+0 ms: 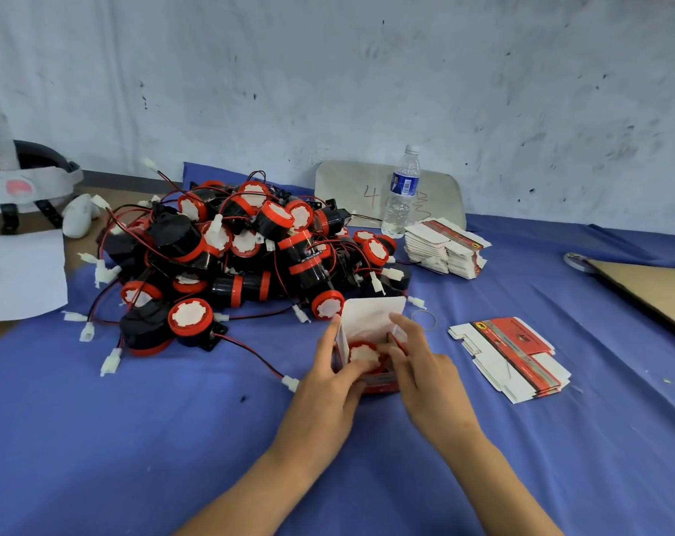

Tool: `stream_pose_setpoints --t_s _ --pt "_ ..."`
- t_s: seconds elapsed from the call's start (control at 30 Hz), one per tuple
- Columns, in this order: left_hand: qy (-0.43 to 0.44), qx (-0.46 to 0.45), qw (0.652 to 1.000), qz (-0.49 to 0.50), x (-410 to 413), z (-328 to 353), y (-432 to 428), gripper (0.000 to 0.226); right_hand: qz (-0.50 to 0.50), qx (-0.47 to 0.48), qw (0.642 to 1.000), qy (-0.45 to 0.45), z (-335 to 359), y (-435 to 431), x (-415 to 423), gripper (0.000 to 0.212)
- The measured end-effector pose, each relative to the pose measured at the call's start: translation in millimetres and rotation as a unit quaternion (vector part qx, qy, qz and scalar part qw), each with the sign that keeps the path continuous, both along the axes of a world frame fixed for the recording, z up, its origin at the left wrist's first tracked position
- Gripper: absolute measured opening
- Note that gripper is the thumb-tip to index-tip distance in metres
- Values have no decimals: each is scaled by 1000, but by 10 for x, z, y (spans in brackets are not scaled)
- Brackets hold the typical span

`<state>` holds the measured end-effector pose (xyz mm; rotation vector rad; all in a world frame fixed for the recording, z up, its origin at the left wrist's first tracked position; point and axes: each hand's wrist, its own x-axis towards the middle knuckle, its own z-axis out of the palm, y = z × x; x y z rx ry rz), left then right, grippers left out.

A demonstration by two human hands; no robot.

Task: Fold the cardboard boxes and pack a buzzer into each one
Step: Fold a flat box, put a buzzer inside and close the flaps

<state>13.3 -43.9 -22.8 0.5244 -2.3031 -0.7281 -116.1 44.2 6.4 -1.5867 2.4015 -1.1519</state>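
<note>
- Box [370,319] upright and open-topped between both hands, toward the table's [173,439] front edge; buzzer [363,353] inside, white face up.
- Left hand [328,375] grips the left wall, right hand [421,367] the right.
- Lid flap stands on the far side, likely folds toward the person.
- Buzzer pile [243,257] just behind; flat boxes [510,357] right, not in the way.

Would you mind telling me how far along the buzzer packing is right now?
Done: one box is folded up and a buzzer sits inside it; no closed box is in view. In hand: the left hand and right hand grip that box, its top flap standing open. Left: closing it, then the pile of buzzers, the near stack of flat boxes and the far stack.
</note>
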Motion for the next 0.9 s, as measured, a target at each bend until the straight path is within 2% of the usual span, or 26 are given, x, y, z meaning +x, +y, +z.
stream_pose_setpoints --t_s 0.1,0.23,0.47,0.57,0.67,0.77,0.9 --pt "-29 -10 999 22 -2 25 -4 33 -17 -46 999 21 -4 -9 13 16" --pt "-44 -25 998 36 -9 48 3 24 -80 -123 983 107 17 1 58 7" --pt "-40 -51 996 62 0 92 34 13 -59 -271 958 79 9 21 -24 12" --pt "-49 -53 995 71 6 88 31 11 -29 -279 959 32 22 19 10 23" --pt "-64 -66 993 81 4 71 34 13 -34 -257 966 -5 10 24 18 15" --pt "-68 -62 992 83 1 57 29 11 -33 -268 963 3 12 31 11 10" --pt "-71 -69 992 84 -8 39 20 2 -12 -267 963 30 12 14 7 17"
